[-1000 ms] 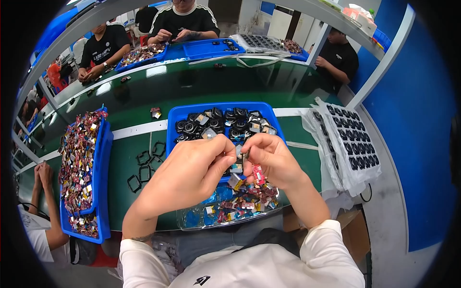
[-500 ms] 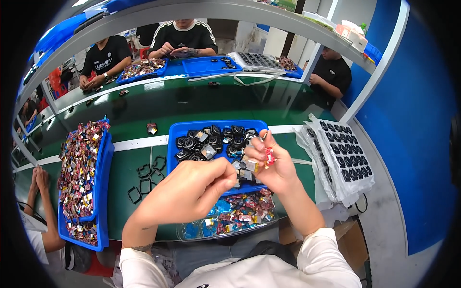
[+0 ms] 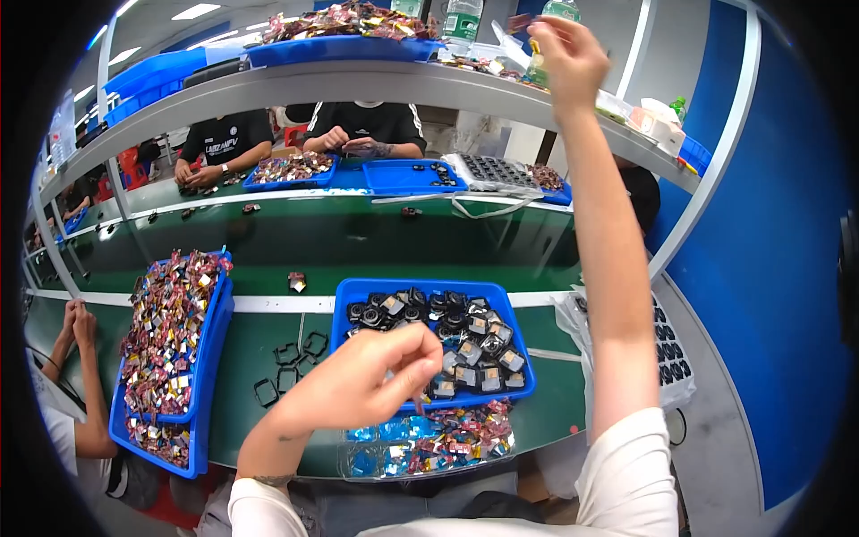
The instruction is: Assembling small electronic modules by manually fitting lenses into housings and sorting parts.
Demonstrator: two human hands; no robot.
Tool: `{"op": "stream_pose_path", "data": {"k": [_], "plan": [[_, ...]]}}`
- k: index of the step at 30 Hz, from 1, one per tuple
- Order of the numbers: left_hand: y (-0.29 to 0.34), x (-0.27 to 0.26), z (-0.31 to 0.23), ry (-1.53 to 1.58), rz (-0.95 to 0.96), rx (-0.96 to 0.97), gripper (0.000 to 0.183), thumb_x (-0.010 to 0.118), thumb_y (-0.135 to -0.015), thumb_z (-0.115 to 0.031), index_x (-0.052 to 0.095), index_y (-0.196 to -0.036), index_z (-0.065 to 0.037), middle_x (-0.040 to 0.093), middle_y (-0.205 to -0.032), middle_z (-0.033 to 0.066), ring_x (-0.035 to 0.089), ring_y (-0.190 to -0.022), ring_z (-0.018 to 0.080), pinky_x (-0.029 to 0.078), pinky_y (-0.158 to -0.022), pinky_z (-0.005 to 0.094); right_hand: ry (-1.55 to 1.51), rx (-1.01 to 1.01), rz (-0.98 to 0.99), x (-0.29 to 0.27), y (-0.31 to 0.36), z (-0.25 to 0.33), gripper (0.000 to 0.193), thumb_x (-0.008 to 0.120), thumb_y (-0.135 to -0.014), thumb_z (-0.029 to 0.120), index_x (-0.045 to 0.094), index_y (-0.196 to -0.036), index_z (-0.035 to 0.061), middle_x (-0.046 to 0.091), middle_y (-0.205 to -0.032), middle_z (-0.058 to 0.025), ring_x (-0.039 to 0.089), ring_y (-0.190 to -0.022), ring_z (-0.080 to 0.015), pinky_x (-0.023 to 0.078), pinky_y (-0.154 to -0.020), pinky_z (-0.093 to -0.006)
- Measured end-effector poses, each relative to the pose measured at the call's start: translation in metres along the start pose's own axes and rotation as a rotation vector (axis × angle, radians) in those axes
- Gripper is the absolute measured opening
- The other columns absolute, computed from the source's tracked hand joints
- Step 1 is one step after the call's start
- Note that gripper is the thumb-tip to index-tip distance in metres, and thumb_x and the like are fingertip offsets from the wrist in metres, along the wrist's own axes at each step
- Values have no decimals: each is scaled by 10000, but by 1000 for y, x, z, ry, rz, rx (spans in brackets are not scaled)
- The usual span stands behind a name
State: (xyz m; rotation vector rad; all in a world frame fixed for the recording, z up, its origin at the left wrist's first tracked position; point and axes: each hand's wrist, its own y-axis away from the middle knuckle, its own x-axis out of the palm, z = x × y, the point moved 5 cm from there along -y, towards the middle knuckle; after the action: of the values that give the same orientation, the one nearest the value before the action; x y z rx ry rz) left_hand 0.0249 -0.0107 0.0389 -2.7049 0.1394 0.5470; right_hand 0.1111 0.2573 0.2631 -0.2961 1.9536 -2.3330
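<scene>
My right hand [image 3: 573, 58] is raised to the upper shelf at the top, fingers pinched on a small red circuit board [image 3: 520, 22] with a yellow part; blur hides its detail. It is beside bottles and loose boards on that shelf. My left hand [image 3: 380, 376] hangs over the front of a blue tray [image 3: 343, 313], its fingers closed; what they hold, if anything, I cannot make out. In that tray lie several black camera-like housings [image 3: 489, 379], some with grey-silver blocks. Just below the left hand, a clear plastic tray [image 3: 349, 465] contains red boards and blue film pieces.
Blue bins [image 3: 215, 349] heaped with small boards stand at left, near another person's hands [image 3: 79, 322]. Black frames [image 3: 286, 367] lie on the green table. White trays of black parts [image 3: 667, 349] are at right. The shelf beam [image 3: 358, 85] crosses ahead; people sit beyond it.
My right hand has risen from over the blue tray to the upper shelf with the red circuit board. The left hand stays closed over the tray's front. The view has tilted up.
</scene>
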Motion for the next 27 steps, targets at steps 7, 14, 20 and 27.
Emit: {"op": "stream_pose_path", "data": {"k": [7, 14, 20, 27], "plan": [[1, -22, 1, 426, -135, 40, 127, 477, -967, -127, 494, -926, -8, 523, -760, 6, 513, -698, 68, 452, -663, 237, -12, 103, 283, 17, 92, 38, 196, 650, -821, 206, 699, -854, 19, 677, -823, -67, 621, -758, -139, 479, -732, -273], [-6, -22, 7, 442, -219, 98, 118, 489, -962, -127, 499, -946, -10, 534, -766, 13, 544, -733, 74, 466, -681, 233, -610, 757, 781, 5, 259, 128, 379, 760, -756, 102, 584, -1076, 4, 650, -933, -58, 640, -897, -138, 503, -809, -288], [-9, -17, 15, 371, -270, 56, 109, 500, -955, -106, 510, -930, -1, 528, -804, 12, 541, -735, 69, 462, -677, 226, -663, 883, 706, -4, 277, 114, 340, 748, -754, 61, 598, -1053, 5, 647, -867, -26, 634, -796, -83, 514, -731, -230], [-16, -14, 24, 220, -333, 40, 90, 524, -935, -59, 519, -893, 20, 537, -812, 22, 527, -733, 69, 453, -673, 220, -617, 944, 752, -7, 283, 103, 133, 719, -793, 74, 662, -890, 3, 673, -799, -51, 642, -737, -95, 519, -668, -232]]}}
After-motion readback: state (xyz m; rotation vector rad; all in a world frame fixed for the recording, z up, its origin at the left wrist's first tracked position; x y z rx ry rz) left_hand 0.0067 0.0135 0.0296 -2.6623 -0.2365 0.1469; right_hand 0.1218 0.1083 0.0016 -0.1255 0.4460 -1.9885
